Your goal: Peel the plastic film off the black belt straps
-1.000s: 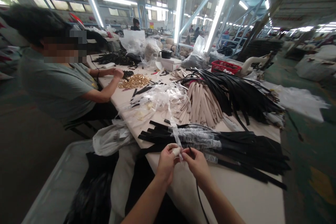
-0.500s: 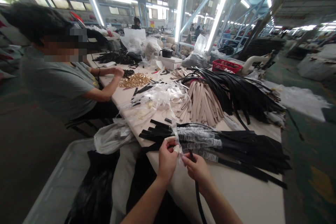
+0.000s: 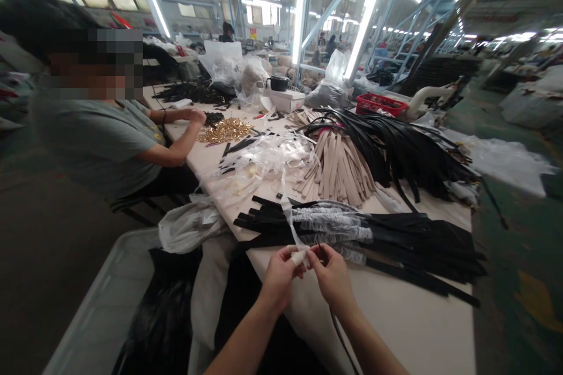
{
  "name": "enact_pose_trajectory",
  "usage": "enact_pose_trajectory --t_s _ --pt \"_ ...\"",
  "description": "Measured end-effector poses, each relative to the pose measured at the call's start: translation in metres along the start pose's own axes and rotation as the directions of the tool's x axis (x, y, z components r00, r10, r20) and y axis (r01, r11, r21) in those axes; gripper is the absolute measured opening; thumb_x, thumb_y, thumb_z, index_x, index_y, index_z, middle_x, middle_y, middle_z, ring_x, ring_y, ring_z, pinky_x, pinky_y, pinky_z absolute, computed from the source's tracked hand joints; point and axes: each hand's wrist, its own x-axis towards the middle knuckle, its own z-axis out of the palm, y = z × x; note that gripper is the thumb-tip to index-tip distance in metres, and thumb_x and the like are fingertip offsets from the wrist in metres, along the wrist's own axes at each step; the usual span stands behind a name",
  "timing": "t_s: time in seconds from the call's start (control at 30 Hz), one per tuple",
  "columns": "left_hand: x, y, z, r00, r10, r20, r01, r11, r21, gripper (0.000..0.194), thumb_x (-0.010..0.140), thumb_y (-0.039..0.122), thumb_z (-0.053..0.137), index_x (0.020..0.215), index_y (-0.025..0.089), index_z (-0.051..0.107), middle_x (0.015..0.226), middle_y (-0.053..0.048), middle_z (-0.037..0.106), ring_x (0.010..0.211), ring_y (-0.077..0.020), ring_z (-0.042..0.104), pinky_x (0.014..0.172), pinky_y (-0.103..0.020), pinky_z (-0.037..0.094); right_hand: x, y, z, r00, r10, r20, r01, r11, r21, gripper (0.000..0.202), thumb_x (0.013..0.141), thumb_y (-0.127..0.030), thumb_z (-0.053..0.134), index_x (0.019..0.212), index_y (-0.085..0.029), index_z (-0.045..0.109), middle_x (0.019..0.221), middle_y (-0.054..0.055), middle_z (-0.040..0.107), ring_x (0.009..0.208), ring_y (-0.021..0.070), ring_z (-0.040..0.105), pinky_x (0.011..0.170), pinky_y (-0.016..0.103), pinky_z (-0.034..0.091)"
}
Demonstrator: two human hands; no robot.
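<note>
Pinching thin plastic strip (image 3: pixel 288 215) in left grip (image 3: pixel 280 278), black strap (image 3: pixel 338 331) in right grip (image 3: pixel 332 275); could tear strip by tugging too hard.

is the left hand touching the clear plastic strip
Touching. The head view shows the plastic strip running down to the left hand, its lower end meeting the thumb and fingertips.

one held white strip (image 3: pixel 287 212); one held black strap (image 3: pixel 338 334); one red basket (image 3: pixel 380 105); one dark pot (image 3: pixel 279 83)
</note>
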Motion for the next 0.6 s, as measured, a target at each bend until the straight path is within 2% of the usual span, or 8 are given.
enact_pose_trajectory --t_s 0.1,0.17,0.27,0.33,0.43,0.6 --pt "0.0049 0.0005 0.0016 0.992 0.094 -0.085 -0.094 0.996 0.004 0.023 0.066 0.024 0.084 0.081 0.013 0.071 0.065 -0.002 0.064 0.056 -0.0107 0.056 0.054 -0.023 0.039 -0.0008 -0.0042 0.0018 1.0 -0.006 0.006 0.005 0.999 0.039 0.032 0.089 -0.049 0.063 0.081 -0.018 0.066 0.07 0.006 0.07 0.067 0.0208 0.064 0.066 0.03 0.047" --pt "0.0062 0.0006 0.0043 0.99 0.101 -0.094 -0.109 0.991 -0.082 0.021 0.067 0.024 0.084 0.078 0.014 0.069 0.061 0.001 0.061 0.053 -0.0089 0.052 0.055 -0.023 0.04 -0.0007 -0.0077 0.0021 1.0 -0.008 -0.002 0.008 0.999 0.048 0.033 0.089 -0.049 0.063 0.08 -0.018 0.066 0.069 0.006 0.07 0.067 0.021 0.065 0.066 0.03 0.047" --pt "0.0048 0.0002 0.0081 0.997 0.066 -0.041 -0.075 0.954 -0.289 0.019 0.073 0.024 0.08 0.086 0.016 0.068 0.058 0.005 0.054 0.051 -0.0066 0.047 0.058 -0.022 0.042 0.0002 -0.0099 0.0029 1.0 -0.01 -0.013 0.01 0.998 0.057 0.032 0.088 -0.049 0.064 0.08 -0.018 0.066 0.071 0.007 0.071 0.068 0.0215 0.065 0.067 0.03 0.048" --pt "0.0028 -0.0007 0.0091 1.0 0.002 0.017 0.004 0.931 -0.365 0.02 0.075 0.025 0.078 0.09 0.016 0.069 0.064 0.003 0.057 0.055 -0.0066 0.05 0.061 -0.021 0.044 0.0012 -0.0089 0.0038 1.0 0.003 -0.028 -0.001 0.997 0.072 0.032 0.086 -0.049 0.066 0.081 -0.018 0.067 0.073 0.007 0.072 0.067 0.0218 0.066 0.066 0.031 0.048" --pt "0.0003 -0.0028 0.008 0.993 -0.093 0.074 0.11 0.951 -0.289 0.022 0.074 0.029 0.079 0.085 0.012 0.071 0.071 -0.002 0.062 0.057 -0.0078 0.052 0.056 -0.021 0.042 0.0025 -0.0059 0.0043 0.998 0.034 -0.049 -0.03 0.996 0.08 0.033 0.083 -0.051 0.068 0.081 -0.018 0.067 0.071 0.007 0.071 0.065 0.0219 0.065 0.063 0.03 0.048" --pt "0.0006 -0.0064 0.0067 0.998 0.04 -0.041 -0.044 0.995 -0.093 0.025 0.065 0.03 0.086 0.078 0.013 0.073 0.065 -0.003 0.064 0.058 -0.0105 0.054 0.057 -0.022 0.041 0.0038 -0.0021 0.0031 0.998 0.018 -0.06 -0.014 0.998 0.064 0.034 0.084 -0.052 0.067 0.08 -0.019 0.066 0.067 0.005 0.07 0.061 0.0204 0.064 0.062 0.03 0.048"
